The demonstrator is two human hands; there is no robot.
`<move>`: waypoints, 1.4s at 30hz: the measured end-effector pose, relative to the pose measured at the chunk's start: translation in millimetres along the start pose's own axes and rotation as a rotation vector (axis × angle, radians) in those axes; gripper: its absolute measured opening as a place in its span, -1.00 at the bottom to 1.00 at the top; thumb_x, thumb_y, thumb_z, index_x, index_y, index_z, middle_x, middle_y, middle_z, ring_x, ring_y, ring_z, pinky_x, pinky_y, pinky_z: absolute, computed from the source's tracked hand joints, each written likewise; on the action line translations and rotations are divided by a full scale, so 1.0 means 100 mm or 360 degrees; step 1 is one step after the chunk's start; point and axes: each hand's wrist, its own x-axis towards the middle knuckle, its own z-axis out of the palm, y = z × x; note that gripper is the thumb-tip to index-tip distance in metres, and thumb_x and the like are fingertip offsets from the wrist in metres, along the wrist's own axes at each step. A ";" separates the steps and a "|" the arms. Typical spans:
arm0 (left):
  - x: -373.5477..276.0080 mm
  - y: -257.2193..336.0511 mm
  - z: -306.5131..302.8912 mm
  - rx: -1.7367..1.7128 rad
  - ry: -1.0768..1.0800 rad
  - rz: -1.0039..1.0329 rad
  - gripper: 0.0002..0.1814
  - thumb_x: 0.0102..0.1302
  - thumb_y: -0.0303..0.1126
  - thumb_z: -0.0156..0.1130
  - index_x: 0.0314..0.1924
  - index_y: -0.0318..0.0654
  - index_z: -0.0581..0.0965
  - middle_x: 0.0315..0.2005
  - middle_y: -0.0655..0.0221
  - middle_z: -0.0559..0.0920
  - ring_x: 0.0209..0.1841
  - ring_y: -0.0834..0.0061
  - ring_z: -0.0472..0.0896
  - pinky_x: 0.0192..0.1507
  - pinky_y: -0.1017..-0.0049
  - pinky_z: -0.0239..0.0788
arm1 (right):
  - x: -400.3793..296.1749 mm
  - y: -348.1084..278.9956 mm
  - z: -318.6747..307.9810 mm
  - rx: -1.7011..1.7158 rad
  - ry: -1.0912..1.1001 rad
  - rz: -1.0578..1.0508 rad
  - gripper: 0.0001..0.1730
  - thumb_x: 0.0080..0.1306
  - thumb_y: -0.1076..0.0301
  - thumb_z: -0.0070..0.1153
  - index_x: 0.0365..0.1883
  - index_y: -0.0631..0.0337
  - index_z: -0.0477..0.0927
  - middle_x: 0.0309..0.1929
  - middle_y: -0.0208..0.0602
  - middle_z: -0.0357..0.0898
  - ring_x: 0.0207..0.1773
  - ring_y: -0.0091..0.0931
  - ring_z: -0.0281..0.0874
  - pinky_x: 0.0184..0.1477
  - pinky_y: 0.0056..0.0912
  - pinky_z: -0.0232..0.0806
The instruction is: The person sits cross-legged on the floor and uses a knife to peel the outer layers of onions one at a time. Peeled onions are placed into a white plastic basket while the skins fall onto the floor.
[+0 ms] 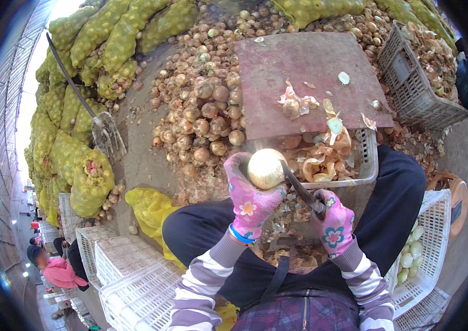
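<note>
A pale yellow onion point(265, 169) sits in my left hand point(254, 202), which wears a pink flowered glove. My right hand point(333, 223), gloved the same way, grips the handle of a dark knife point(300, 188). The blade's tip end touches or nearly touches the onion's right side; the exact contact cannot be told. Just beyond my hands, a white plastic crate point(368, 165) holds brown onion skins point(325, 163). A reddish board point(300, 74) lies over the far part of that crate, with a skin-covered onion point(291, 107) and trimmed onion pieces on it.
Unpeeled onions point(200, 120) are heaped ahead and left. Yellow-green mesh sacks point(93, 169) are stacked at left, near a shovel point(107, 132). Peeled onions point(411, 252) lie in a white crate point(434, 231) at right. Another crate point(407, 82) holds skins. A person point(58, 267) sits far left.
</note>
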 end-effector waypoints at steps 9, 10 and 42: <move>0.03 0.00 -0.02 0.0424 -0.0050 0.0032 -0.16 -0.25 -0.46 0.57 0.05 -0.27 0.25 -0.07 0.32 0.36 0.00 0.48 0.47 0.08 0.49 0.39 | 0.10 -0.12 -0.13 0.1328 -0.0961 0.1071 -0.83 0.30 0.41 0.19 -0.16 0.22 0.58 -0.56 -0.55 0.42 -0.59 -0.72 0.30 -0.56 -0.63 0.14; 0.02 -0.01 -0.04 0.0439 -0.0058 0.0024 -0.16 -0.25 -0.45 0.57 0.05 -0.28 0.25 -0.08 0.32 0.36 -0.01 0.48 0.47 0.07 0.49 0.39 | 0.12 -0.16 -0.24 0.1678 -0.1095 0.1358 -0.85 0.30 0.36 0.16 -0.18 0.19 0.58 -0.59 -0.61 0.35 -0.67 -0.74 0.13 -0.62 -0.65 -0.01; -0.06 0.09 0.01 -0.0511 -0.0741 -0.0523 -0.09 -0.29 -0.35 0.57 0.13 -0.32 0.31 -0.02 0.25 0.51 0.08 0.46 0.53 0.10 0.44 0.43 | 0.64 -0.04 -0.13 0.0653 -0.0125 0.0240 -0.82 0.13 0.39 0.21 -0.31 0.25 0.59 -0.54 -0.25 0.58 -0.48 -0.46 0.55 -0.34 -0.37 0.40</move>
